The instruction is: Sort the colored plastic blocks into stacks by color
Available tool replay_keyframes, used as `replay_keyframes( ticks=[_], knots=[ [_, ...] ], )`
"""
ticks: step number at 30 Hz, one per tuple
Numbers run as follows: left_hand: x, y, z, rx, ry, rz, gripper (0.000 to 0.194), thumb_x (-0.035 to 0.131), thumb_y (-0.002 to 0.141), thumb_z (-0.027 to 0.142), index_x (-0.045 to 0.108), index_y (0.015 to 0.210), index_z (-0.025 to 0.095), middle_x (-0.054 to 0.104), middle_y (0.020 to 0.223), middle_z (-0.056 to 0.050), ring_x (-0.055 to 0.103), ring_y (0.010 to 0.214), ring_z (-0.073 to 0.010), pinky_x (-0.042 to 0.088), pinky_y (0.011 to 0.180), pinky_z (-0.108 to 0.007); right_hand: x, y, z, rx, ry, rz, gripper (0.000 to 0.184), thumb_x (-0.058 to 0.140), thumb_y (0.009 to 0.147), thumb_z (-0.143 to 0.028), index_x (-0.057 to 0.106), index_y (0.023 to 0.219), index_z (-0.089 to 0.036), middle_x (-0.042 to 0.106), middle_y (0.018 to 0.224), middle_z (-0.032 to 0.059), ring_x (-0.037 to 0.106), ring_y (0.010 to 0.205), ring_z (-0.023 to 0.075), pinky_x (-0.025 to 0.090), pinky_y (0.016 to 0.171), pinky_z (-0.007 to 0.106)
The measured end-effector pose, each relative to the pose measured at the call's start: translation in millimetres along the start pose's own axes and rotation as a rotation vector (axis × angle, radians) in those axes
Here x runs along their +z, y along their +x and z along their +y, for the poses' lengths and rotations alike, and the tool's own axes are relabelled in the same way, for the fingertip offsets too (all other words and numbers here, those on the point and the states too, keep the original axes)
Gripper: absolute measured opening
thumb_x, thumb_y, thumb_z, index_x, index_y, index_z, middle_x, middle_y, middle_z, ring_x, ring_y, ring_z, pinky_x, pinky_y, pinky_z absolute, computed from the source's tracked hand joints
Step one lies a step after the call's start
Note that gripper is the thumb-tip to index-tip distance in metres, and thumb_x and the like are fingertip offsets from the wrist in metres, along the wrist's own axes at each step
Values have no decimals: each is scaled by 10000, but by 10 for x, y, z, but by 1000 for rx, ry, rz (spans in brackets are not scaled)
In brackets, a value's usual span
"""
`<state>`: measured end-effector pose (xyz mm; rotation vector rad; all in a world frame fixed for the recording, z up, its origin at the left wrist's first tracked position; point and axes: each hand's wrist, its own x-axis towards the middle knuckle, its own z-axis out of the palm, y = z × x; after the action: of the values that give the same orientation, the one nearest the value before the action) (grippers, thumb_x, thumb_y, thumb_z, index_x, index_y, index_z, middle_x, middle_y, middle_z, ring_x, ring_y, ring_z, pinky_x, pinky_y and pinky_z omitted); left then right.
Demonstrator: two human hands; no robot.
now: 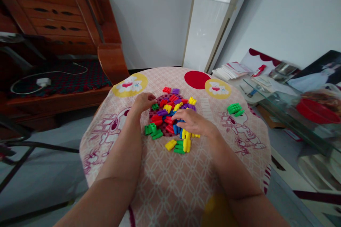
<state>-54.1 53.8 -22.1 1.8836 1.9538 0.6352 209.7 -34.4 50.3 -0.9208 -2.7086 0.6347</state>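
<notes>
A heap of small plastic building blocks in red [169, 120], blue, yellow, purple and green lies in the middle of the round table, on a dark red mat with a checked edge [151, 113]. My left hand [144, 102] is at the heap's left edge, fingers curved and slightly apart, close to a green block [155, 106]. I see nothing held in it. Over the right side of the heap, my right hand [193, 121] reaches in with its fingers stretched out and apart, near blue blocks [176, 129]; its fingertips partly cover the blocks beneath.
Joined green blocks [235, 109] lie apart at the right of the patterned tablecloth [170, 184]. Loose yellow [171, 144] and green blocks sit at the heap's near side. A glass shelf with a red bowl [318, 111] stands right; a wooden bench [112, 60] stands left.
</notes>
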Motion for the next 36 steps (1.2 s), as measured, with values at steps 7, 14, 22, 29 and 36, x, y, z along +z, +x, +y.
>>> replay_keyframes(
  ticks=[7,14,22,29,36],
  knots=[
    [-4,-16,5,2,0,-5,342,639,773,307,782,1047,161,789,940,-76,706,824,-212,511,741,-263,-139,-118,-258,107,-192,-120,114,655,817,-115,710,725,-155,688,721,33,581,697,147,319,633,268],
    [17,1,-49,22,-7,7,338,633,768,305,791,1041,183,793,957,-66,707,856,-216,520,766,-269,235,-55,-484,22,-366,-237,100,614,881,-143,710,895,-168,709,871,76,625,837,197,370,685,281],
    [73,44,-121,3,-96,8,324,656,747,298,788,1025,194,795,960,-57,718,854,-207,530,769,-253,656,-454,-480,-97,-366,-85,152,520,971,-137,670,953,-151,690,946,102,606,921,211,431,764,328],
    [60,69,-154,18,-71,-7,361,634,751,348,778,1046,197,793,955,-64,716,867,-230,532,787,-281,135,-527,-49,88,112,299,357,736,785,-268,705,1134,-200,708,944,28,614,757,140,467,700,262],
    [33,55,-98,-7,-35,-7,335,632,745,353,778,1016,219,793,974,-54,713,904,-239,538,801,-280,-432,-1316,1174,671,119,1458,585,733,613,-378,712,1131,-107,732,951,99,634,692,176,536,663,327]
  ],
)
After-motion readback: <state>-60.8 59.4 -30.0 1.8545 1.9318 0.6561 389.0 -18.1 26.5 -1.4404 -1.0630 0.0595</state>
